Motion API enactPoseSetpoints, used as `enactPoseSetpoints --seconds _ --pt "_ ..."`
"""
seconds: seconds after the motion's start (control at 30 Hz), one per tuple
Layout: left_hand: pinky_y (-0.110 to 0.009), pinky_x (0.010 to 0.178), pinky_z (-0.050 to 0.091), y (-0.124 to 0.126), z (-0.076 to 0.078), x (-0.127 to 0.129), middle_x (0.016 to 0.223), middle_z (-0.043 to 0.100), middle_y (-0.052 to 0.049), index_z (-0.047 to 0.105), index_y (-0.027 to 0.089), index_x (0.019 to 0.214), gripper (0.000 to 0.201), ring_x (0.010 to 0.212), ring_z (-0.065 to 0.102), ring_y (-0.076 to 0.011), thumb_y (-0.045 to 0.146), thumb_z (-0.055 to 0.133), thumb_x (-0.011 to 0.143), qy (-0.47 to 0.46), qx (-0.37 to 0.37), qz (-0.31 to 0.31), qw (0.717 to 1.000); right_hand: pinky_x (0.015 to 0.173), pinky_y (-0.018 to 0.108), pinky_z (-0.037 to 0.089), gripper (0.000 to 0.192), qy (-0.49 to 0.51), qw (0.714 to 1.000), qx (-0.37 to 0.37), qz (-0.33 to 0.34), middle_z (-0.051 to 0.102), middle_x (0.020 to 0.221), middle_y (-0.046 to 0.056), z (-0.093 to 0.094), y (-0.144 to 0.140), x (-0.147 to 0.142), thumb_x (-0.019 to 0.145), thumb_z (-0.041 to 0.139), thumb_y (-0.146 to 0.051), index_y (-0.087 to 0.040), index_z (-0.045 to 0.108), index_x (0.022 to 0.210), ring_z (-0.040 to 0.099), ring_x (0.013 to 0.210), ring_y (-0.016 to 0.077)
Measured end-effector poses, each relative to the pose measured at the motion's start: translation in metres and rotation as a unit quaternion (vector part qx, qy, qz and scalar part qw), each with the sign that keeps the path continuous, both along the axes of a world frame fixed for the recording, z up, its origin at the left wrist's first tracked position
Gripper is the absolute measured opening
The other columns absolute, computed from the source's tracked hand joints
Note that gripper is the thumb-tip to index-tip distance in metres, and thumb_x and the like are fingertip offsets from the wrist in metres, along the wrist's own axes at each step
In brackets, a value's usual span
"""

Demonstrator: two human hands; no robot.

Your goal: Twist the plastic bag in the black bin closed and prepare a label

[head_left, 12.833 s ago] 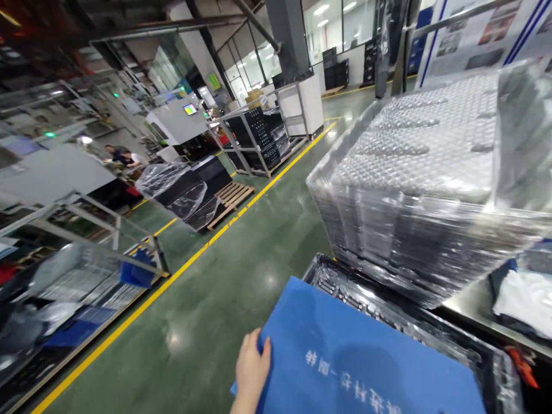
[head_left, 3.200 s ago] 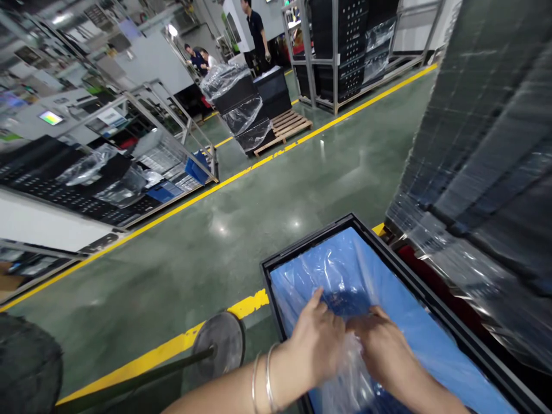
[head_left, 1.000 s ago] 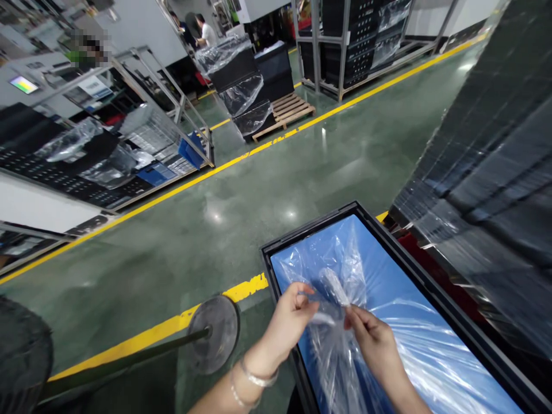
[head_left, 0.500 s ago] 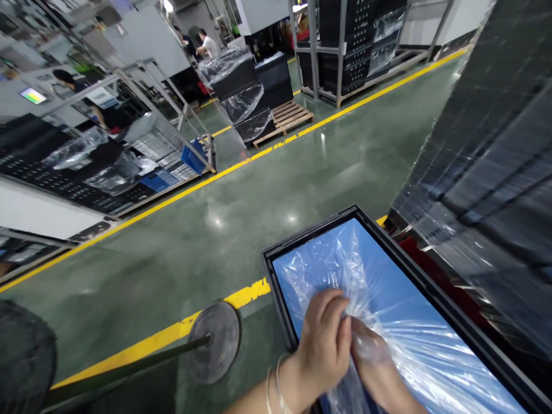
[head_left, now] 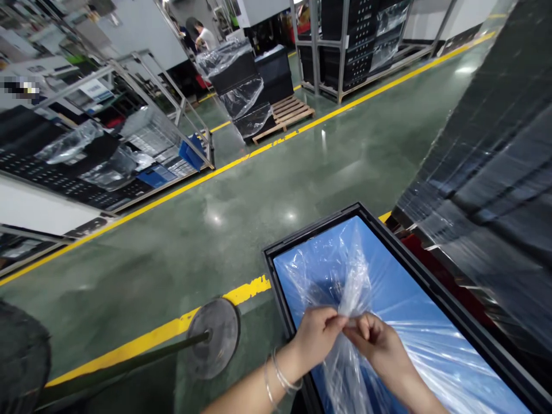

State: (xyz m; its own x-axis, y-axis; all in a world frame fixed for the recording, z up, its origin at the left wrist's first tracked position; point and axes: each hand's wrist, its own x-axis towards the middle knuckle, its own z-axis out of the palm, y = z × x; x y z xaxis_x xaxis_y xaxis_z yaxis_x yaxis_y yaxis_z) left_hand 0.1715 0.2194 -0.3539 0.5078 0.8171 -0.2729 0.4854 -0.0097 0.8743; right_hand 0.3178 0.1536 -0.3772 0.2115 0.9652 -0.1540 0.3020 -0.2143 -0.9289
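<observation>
Transparent plastic film [head_left: 357,270] is spread in wrinkles over a flat blue sheet [head_left: 386,276], and both are enclosed by the rim of a black rectangular crate [head_left: 414,269]. The film is drawn together into a narrow neck above the sheet. One side of the neck is pinched between the thumb and fingers of the left hand [head_left: 318,333]; the other is pinched by the right hand [head_left: 379,345], with the fingertips of both hands brought close together. Thin silver bangles [head_left: 282,374] are worn on the left wrist.

The crate is flanked on its right by a tall dark stack [head_left: 487,132] wrapped in clear film. On its left, a round grey disc [head_left: 222,345] is positioned near a worn yellow floor stripe [head_left: 248,289]. Across the glossy green floor [head_left: 241,213], black boxes [head_left: 273,72] are stacked beside the bare slats of a wooden pallet [head_left: 291,112].
</observation>
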Motion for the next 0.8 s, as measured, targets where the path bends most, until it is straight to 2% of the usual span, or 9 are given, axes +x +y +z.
enactPoseSetpoints --seconds 0.1,0.17,0.23,0.37,0.47,0.57,0.67,0.73,0.8 --pt "-0.025 0.054 0.027 0.007 0.003 0.004 0.054 0.036 0.005 0.039 0.019 0.058 0.034 0.057 0.036 -0.0098 0.029 0.043 0.091 0.029 0.008 -0.006 1.0 0.069 0.034 0.045 0.028 -0.091 0.993 0.078 0.008 0.056 0.07 0.0 0.004 -0.004 0.0 0.093 0.052 -0.04 -0.022 0.05 0.072 0.054 0.069 0.017" --pt "-0.027 0.056 0.03 0.01 0.01 0.006 0.057 0.049 0.002 0.046 0.018 0.061 0.029 0.058 0.045 -0.0115 0.022 0.04 0.089 0.053 0.038 -0.041 0.997 0.087 0.042 0.044 0.013 -0.142 0.981 0.124 0.031 0.067 0.093 0.004 0.005 -0.007 0.0 0.094 0.051 -0.029 -0.024 0.063 0.096 0.059 0.089 0.0212" --pt "-0.03 0.063 0.037 0.013 0.02 0.006 0.07 0.065 -0.005 0.056 0.017 0.069 0.026 0.067 0.058 -0.0168 0.019 0.04 0.088 0.073 0.08 -0.099 0.989 0.097 0.046 0.041 0.023 -0.178 0.97 0.158 0.049 0.068 0.108 0.004 0.003 -0.009 0.0 0.094 0.051 -0.022 -0.027 0.063 0.113 0.059 0.1 0.0223" --pt "-0.041 0.075 0.049 0.015 0.037 0.003 0.093 0.071 -0.016 0.066 0.011 0.093 0.022 0.086 0.067 -0.0315 0.018 0.046 0.085 0.129 0.155 -0.228 0.952 0.087 0.045 0.046 0.021 -0.229 0.958 0.17 0.034 0.066 0.105 0.008 -0.001 -0.011 0.0 0.091 0.054 -0.021 -0.023 0.067 0.108 0.057 0.098 0.0257" --pt "-0.041 0.075 0.054 0.012 0.039 -0.003 0.096 0.068 -0.012 0.063 0.013 0.1 0.023 0.088 0.067 -0.0295 0.015 0.044 0.086 0.174 0.213 -0.276 0.921 0.081 0.045 0.047 0.019 -0.241 0.959 0.148 0.023 0.065 0.1 0.008 0.002 -0.01 -0.002 0.09 0.051 -0.022 -0.022 0.069 0.096 0.059 0.095 0.0271" --pt "-0.04 0.078 0.055 0.007 0.029 -0.008 0.097 0.068 -0.01 0.06 0.014 0.102 0.023 0.09 0.067 -0.0275 0.015 0.043 0.087 0.157 0.214 -0.24 0.934 0.077 0.043 0.05 0.019 -0.228 0.967 0.114 0.021 0.068 0.097 0.006 0.007 -0.01 -0.004 0.089 0.048 -0.023 -0.024 0.066 0.095 0.064 0.089 0.0252" --pt "-0.038 0.079 0.053 0.005 0.015 -0.012 0.096 0.069 -0.011 0.058 0.013 0.106 0.026 0.09 0.067 -0.0263 0.015 0.048 0.082 0.092 0.209 -0.196 0.954 0.062 0.034 0.053 0.034 -0.188 0.979 0.071 0.017 0.069 0.09 0.002 0.009 -0.007 -0.004 0.087 0.047 -0.022 -0.023 0.054 0.12 0.066 0.069 0.0188" --pt "-0.033 0.076 0.049 0.006 0.009 -0.014 0.092 0.069 -0.008 0.061 0.015 0.1 0.024 0.087 0.066 -0.023 0.014 0.052 0.078 0.041 0.205 -0.183 0.961 0.055 0.028 0.052 0.044 -0.143 0.988 0.043 0.033 0.066 0.078 -0.003 0.01 -0.002 -0.003 0.084 0.044 -0.017 -0.02 0.043 0.128 0.063 0.058 0.0144" --pt "-0.028 0.072 0.044 0.009 0.006 -0.015 0.084 0.066 -0.004 0.064 0.017 0.088 0.017 0.08 0.061 -0.0182 0.012 0.055 0.074 -0.006 0.163 -0.16 0.974 0.053 0.023 0.052 0.039 -0.095 0.993 0.029 0.062 0.06 0.068 -0.006 0.01 0.004 -0.001 0.083 0.042 -0.014 -0.02 0.043 0.122 0.061 0.056 0.0124"
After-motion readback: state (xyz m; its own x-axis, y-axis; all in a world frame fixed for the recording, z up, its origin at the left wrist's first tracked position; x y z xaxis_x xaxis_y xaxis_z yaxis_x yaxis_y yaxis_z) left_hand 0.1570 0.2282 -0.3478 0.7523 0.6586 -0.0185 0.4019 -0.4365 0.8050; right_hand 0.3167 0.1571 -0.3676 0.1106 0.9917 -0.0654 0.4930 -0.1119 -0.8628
